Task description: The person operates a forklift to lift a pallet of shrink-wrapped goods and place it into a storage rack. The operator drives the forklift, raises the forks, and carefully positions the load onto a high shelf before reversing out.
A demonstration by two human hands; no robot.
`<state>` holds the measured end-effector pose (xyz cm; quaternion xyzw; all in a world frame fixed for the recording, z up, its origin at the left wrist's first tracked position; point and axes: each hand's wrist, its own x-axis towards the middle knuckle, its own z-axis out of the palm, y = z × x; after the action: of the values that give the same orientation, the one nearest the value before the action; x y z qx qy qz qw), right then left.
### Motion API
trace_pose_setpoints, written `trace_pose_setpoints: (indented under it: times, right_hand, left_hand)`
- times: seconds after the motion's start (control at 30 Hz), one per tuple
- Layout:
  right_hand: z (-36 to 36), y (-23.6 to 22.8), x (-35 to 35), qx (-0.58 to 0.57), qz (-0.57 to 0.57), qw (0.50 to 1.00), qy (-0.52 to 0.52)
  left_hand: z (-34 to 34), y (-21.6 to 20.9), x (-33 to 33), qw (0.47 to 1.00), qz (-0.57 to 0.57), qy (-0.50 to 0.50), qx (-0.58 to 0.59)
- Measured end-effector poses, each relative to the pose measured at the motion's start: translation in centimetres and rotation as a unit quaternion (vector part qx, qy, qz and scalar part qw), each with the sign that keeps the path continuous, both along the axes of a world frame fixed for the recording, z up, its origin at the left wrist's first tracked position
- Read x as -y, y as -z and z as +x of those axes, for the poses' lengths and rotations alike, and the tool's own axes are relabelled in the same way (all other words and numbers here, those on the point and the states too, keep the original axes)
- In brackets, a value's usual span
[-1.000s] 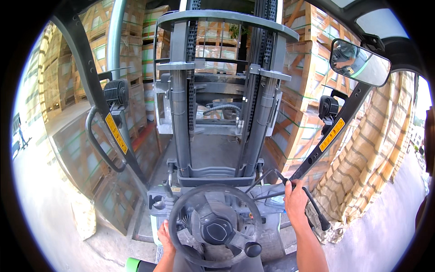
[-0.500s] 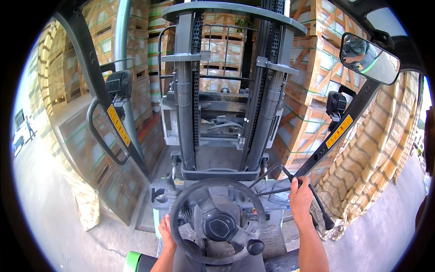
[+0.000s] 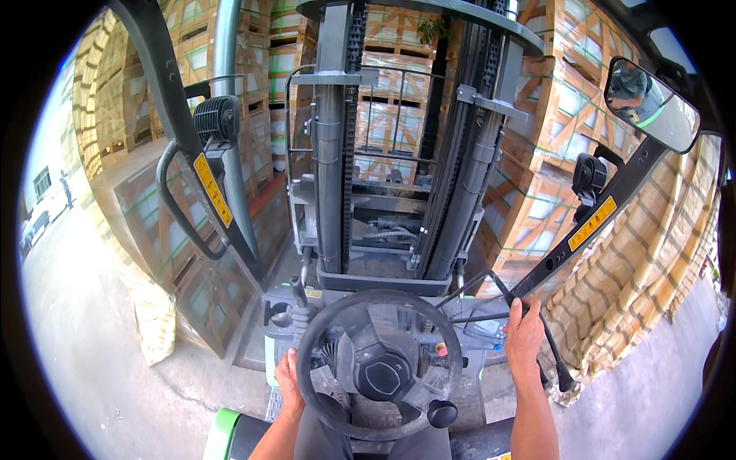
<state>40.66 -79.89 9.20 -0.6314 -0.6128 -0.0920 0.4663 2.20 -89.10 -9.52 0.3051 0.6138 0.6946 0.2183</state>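
Observation:
I sit at a forklift with a black steering wheel (image 3: 381, 297) in front of me. My left hand (image 3: 289, 381) is closed at the wheel's left rim, some of its fingers hidden. At the right, my right hand (image 3: 524, 337) is wrapped round the top of a thin black control lever (image 3: 553, 349). A round spinner knob (image 3: 442, 414) sits at the wheel's lower right. Ahead rises the grey mast (image 3: 330, 169), with the fork carriage (image 3: 391, 205) low between its uprights. The forks are out of sight.
Wrapped wooden crates (image 3: 529, 146) stand stacked ahead and on both sides. A striped tan cover (image 3: 613, 284) hangs at the right, close to the forklift. A mirror (image 3: 652, 103) and work lamps (image 3: 217, 119) are fixed to the frame. Far left, a person (image 3: 66, 189) stands near vehicles.
The carriage and its backrest have come down between the mast uprights. My view has shifted slightly, moving most of the scene rightward. Both hands keep their places on the wheel and lever.

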Motion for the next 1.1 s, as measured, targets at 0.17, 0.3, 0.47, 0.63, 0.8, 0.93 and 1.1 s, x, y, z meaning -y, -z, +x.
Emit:
trace_pose_setpoints:
  times: [0.17,0.3,0.47,0.63,0.8,0.93,1.1]
  right_hand:
    - [0.2,0.3,1.1,0.005,-0.001,1.000,-0.017]
    - [1.3,0.9,2.4,0.017,0.017,0.998,0.058]
    - [-2.1,0.3,2.5,0.015,0.011,0.997,0.074]
    - [-1.0,0.9,2.9,0.062,0.097,0.991,0.063]
    - [-1.1,1.1,5.1,0.039,0.059,0.996,0.056]
    - [-0.6,1.0,6.8,0.013,0.013,0.999,0.047]
    - [-0.5,0.7,7.1,0.011,-0.039,0.998,0.052]
  left_hand:
    - [-0.1,0.2,1.3,0.999,-0.005,-0.004,0.033]
    - [-0.8,4.3,-0.5,0.999,-0.016,0.019,0.032]
    - [-4.7,7.7,-0.5,0.980,0.121,0.013,-0.159]
    - [-5.4,9.1,-3.6,0.947,0.149,-0.032,-0.281]
    - [-9.0,11.5,-3.8,0.968,0.118,0.040,-0.218]
    - [-3.0,2.6,0.9,0.957,0.081,0.024,-0.276]
    - [-2.6,3.2,0.6,0.977,0.070,0.011,-0.202]
